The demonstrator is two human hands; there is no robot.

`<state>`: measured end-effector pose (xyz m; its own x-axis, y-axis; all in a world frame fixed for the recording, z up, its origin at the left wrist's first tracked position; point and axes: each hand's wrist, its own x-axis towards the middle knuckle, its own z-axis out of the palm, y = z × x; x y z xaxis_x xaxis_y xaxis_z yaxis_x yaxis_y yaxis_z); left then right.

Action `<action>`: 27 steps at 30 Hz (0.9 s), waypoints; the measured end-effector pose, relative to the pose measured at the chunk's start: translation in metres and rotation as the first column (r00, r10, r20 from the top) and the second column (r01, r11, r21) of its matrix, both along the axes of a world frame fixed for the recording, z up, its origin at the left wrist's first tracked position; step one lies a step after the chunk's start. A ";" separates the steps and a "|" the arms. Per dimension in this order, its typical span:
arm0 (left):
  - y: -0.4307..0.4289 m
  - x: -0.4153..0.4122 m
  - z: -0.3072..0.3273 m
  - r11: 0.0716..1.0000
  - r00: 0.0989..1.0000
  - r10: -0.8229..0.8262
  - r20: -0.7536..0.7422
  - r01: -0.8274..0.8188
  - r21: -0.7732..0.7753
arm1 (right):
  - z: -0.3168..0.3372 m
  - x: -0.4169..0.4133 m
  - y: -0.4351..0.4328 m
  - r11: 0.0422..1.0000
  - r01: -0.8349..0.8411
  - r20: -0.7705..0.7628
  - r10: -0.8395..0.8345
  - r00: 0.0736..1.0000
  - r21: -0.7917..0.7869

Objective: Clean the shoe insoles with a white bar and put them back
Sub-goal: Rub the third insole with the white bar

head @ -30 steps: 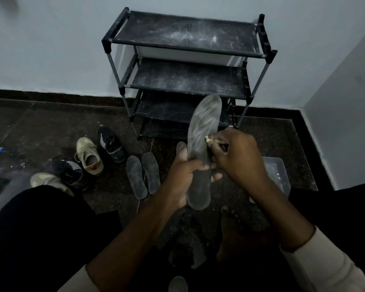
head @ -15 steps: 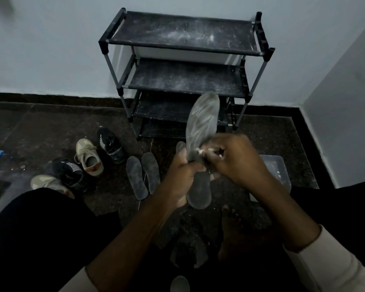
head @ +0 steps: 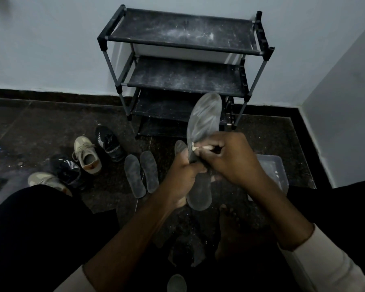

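My left hand [head: 184, 178] grips a grey insole [head: 204, 121] at its middle and holds it upright, toe end up, streaked with white marks. My right hand [head: 230, 159] pinches a small white bar [head: 195, 148] and presses its tip against the insole's left edge. Two dark insoles [head: 140, 174] lie side by side on the floor to the left. Another insole tip [head: 180, 146] peeks out behind my left hand, and one more [head: 176, 283] shows at the bottom edge.
A black three-tier shoe rack [head: 183, 81], dusted white, stands against the wall. Several shoes [head: 89, 157], beige and black, sit on the dark floor at the left. A clear plastic box [head: 274, 171] lies right of my hands. My bare foot [head: 232, 228] rests below.
My right hand has slid the white bar from the insole's middle leftward and down to its left edge. The insole stays upright in my left hand.
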<state>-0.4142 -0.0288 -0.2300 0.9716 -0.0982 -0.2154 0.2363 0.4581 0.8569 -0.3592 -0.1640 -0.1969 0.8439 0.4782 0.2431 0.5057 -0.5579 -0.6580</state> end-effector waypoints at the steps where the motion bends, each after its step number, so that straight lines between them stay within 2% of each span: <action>1: 0.001 0.000 -0.001 1.000 1.000 0.011 0.001 -0.011 0.025 | 0.000 -0.002 0.000 1.000 -0.021 -0.018 0.020 1.000 -0.009; 7: -0.002 0.000 -0.003 0.999 0.999 -0.004 -0.038 0.003 -0.039 | 0.001 0.009 -0.003 0.997 0.081 0.048 -0.081 0.996 0.015; 12: 0.003 0.002 -0.002 0.997 0.999 0.037 -0.005 -0.037 0.068 | 0.000 -0.001 -0.002 0.999 -0.031 -0.078 0.033 0.996 0.022; 15: 0.003 0.003 -0.002 1.000 1.000 0.007 -0.022 -0.008 -0.004 | 0.000 0.006 -0.005 1.000 0.017 0.006 -0.017 1.000 -0.005; 18: 0.000 0.000 -0.002 0.999 0.999 -0.032 0.000 0.032 -0.008 | 0.001 0.005 0.001 0.996 0.061 0.054 -0.064 0.996 0.061; 22: 0.002 0.000 0.000 0.993 0.999 -0.006 0.048 0.001 0.114 | 0.002 -0.006 0.002 0.992 -0.070 -0.067 0.077 0.995 0.105; 24: 0.004 0.000 -0.001 0.995 0.998 -0.016 0.053 0.010 0.101 | 0.003 -0.005 0.000 0.988 -0.118 -0.093 0.128 0.987 0.100; 27: 0.002 -0.002 -0.001 0.995 0.995 -0.088 0.036 0.086 0.055 | 0.004 0.000 0.001 0.991 -0.018 -0.002 0.018 1.000 0.132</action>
<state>-0.4158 -0.0269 -0.2308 0.9674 -0.1723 -0.1857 0.2401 0.3902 0.8889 -0.3588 -0.1629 -0.1933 0.8362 0.4572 0.3028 0.5129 -0.4568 -0.7268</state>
